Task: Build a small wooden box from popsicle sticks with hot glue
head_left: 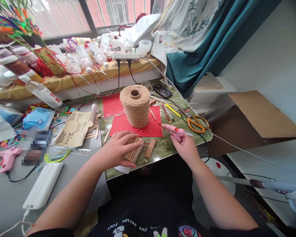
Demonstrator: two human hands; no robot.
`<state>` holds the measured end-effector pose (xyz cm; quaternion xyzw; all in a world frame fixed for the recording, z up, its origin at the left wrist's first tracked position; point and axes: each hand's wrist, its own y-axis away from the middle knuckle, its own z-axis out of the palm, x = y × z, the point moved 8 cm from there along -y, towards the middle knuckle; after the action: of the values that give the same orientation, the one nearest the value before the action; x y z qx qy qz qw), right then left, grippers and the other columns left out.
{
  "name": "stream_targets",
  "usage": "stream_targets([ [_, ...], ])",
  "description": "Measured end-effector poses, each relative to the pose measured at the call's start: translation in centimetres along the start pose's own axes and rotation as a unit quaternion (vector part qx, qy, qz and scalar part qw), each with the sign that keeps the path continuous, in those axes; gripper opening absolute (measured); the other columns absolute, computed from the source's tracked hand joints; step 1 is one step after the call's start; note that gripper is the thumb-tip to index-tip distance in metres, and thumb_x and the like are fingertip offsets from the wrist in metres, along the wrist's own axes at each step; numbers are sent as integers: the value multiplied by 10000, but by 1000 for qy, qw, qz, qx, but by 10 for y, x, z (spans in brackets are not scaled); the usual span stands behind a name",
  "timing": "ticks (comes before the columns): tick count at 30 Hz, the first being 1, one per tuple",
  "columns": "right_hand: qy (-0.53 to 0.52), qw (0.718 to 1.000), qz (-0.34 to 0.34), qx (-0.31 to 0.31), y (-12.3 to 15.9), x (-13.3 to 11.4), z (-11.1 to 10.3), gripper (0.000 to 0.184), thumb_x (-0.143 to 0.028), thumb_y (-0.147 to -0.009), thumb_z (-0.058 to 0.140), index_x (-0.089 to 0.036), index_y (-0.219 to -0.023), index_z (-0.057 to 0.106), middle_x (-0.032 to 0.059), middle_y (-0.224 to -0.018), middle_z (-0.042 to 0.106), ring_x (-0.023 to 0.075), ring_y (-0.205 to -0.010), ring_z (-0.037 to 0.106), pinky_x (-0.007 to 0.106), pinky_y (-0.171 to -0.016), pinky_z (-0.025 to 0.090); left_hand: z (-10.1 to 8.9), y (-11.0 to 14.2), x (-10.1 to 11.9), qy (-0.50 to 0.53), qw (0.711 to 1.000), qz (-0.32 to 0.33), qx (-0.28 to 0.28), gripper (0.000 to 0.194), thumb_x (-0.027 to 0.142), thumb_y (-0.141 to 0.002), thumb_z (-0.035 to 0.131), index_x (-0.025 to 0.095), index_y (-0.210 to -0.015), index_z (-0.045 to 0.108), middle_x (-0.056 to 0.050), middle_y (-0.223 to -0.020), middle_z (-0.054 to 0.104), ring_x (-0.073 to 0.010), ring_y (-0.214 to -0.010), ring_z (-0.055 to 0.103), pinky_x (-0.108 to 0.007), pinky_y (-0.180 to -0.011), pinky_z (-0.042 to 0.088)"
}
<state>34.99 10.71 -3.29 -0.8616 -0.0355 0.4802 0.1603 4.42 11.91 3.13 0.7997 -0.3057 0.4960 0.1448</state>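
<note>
My left hand (114, 148) holds a small wooden piece (133, 152) wrapped in rows of twine, fingers over its top and thumb at the near edge. Part of that piece is hidden under the hand. A pink hot glue gun (174, 129) is in my right hand (186, 146), its nozzle pointing left above the table's right side. Between the hands lies a flat brown wooden strip (150, 148). Behind them a large spool of twine (136, 107) stands upright on a red sheet (154, 126), with a loose strand running toward my left hand.
Orange-handled scissors (197, 123), pencils (166, 113) and a black phone (162, 90) lie at the right. Sandpaper (72, 128) and wooden sticks lie left. A second pink glue gun (10, 159) and a white power strip (43, 186) are farther left. Bottles crowd the windowsill.
</note>
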Motion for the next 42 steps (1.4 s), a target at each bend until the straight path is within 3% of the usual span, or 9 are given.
stream_targets([
  [2,-69,996,51,-17,11,-3,5,278,-362,-960,688,-203,-1172,769,86,-1030,814,277,-946,760,431,-922,601,0,1,-2,-21,1000,16,5,719,436,-567,1023,323,-1238,792,-135,-1460,643,-489,-1437,431,-678,-1286,151],
  [5,-175,974,127,-66,33,-7,18,282,-435,-935,736,-206,-1099,745,73,-972,802,220,-733,735,381,-745,626,7,5,-2,-171,982,73,-21,823,616,-686,923,335,-1420,681,-130,-1522,601,-457,-1416,465,-684,-1241,267],
  [8,-237,952,117,-157,49,-26,32,242,-425,-940,750,-222,-1069,715,49,-943,771,159,-633,667,321,-644,591,14,9,-2,-301,944,129,-37,943,748,-759,799,314,-1554,538,-152,-1562,559,-421,-1403,488,-639,-1195,369],
  [10,-255,940,99,-203,57,-42,38,217,-404,-951,744,-230,-1076,711,39,-902,750,166,-673,676,314,-656,585,15,10,-1,-330,932,148,-30,975,782,-765,767,300,-1573,509,-164,-1558,557,-408,-1401,500,-608,-1180,407],
  [14,-240,929,64,-275,65,-67,51,226,-352,-995,687,-262,-1200,718,64,-1080,759,227,-962,731,380,-882,594,16,11,-3,-334,928,162,-22,972,798,-756,761,307,-1560,519,-157,-1549,565,-396,-1394,517,-597,-1183,422],
  [18,-145,946,44,-286,64,-76,58,116,-287,-979,674,-257,-1077,729,32,-985,738,205,-902,688,352,-857,546,16,12,-5,-332,928,171,-16,977,801,-748,764,296,-1550,525,-157,-1546,566,-386,-1394,518,-588,-1182,434],
  [22,-98,945,46,-310,63,-80,64,45,-268,-950,668,-235,-951,698,11,-883,701,188,-825,651,327,-796,507,16,13,-6,-323,929,180,-13,992,780,-758,774,286,-1573,497,-165,-1536,567,-384,-1398,510,-586,-1169,459],
  [42,-80,951,30,-298,61,-83,66,93,-268,-969,618,-234,-904,675,-2,-818,654,168,-760,609,303,-740,467,15,11,-3,-301,936,185,3,979,794,-739,776,283,-1539,539,-167,-1497,595,-389,-1367,525,-596,-1145,480],
])
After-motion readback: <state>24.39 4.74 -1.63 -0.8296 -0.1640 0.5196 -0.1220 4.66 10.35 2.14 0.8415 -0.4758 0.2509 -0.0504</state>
